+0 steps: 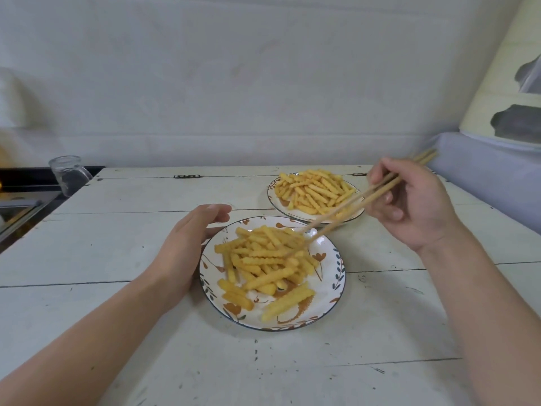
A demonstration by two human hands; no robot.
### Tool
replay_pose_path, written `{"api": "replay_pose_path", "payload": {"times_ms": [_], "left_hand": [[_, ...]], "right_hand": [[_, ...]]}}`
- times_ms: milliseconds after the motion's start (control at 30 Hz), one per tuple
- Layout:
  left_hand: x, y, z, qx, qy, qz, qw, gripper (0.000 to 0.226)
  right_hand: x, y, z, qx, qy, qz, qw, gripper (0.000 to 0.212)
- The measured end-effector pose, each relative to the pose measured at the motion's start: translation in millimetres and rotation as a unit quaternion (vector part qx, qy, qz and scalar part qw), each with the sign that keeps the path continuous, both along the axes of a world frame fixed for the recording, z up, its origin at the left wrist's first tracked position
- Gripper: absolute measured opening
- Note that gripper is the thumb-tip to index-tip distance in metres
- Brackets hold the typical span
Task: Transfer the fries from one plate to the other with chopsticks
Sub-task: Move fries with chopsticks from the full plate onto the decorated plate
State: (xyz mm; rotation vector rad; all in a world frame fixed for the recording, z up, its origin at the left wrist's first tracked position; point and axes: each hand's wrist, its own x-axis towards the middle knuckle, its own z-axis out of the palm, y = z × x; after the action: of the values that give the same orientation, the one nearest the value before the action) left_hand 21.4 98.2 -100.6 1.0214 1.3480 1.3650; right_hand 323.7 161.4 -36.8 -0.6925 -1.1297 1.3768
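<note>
We see yellow crinkle-cut fries [265, 256] heaped on both round white floral-rimmed ceramic plates, the near one [332, 291] and the far one [273, 197], so we judge the transfer roughly midway. Our right hand [409, 205] pinches slim wooden chopsticks [351, 208], tips among the near pile; any grip on a fry we cannot tell. Our left hand [181, 250] rests relaxed against the near rim on the scuffed white plank counter [117, 288].

Soft, even, bright light; faint shadows; edges warped and slightly blurred.
</note>
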Motion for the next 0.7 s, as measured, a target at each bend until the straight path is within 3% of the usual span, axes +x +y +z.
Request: {"api": "replay_pose_path", "payload": {"times_ms": [100, 233, 700], "left_hand": [[-0.2, 0.0, -0.9, 0.001, -0.003, 0.003, 1.0, 0.027], [-0.2, 0.5, -1.3, -0.002, 0.001, 0.003, 1.0, 0.029], [0.8, 0.4, -0.1, 0.0, 0.01, -0.001, 1.0, 0.029]], "right_hand": [[-2.9, 7.4, -4.8, 0.011, 0.06, -0.113, 0.992, 0.043], [-10.2, 9.2, -15.5, 0.091, -0.094, -0.279, 0.951, 0.039], [-54.1, 5.5, -37.8, 0.231, -0.291, -0.268, 0.889, 0.04]]}}
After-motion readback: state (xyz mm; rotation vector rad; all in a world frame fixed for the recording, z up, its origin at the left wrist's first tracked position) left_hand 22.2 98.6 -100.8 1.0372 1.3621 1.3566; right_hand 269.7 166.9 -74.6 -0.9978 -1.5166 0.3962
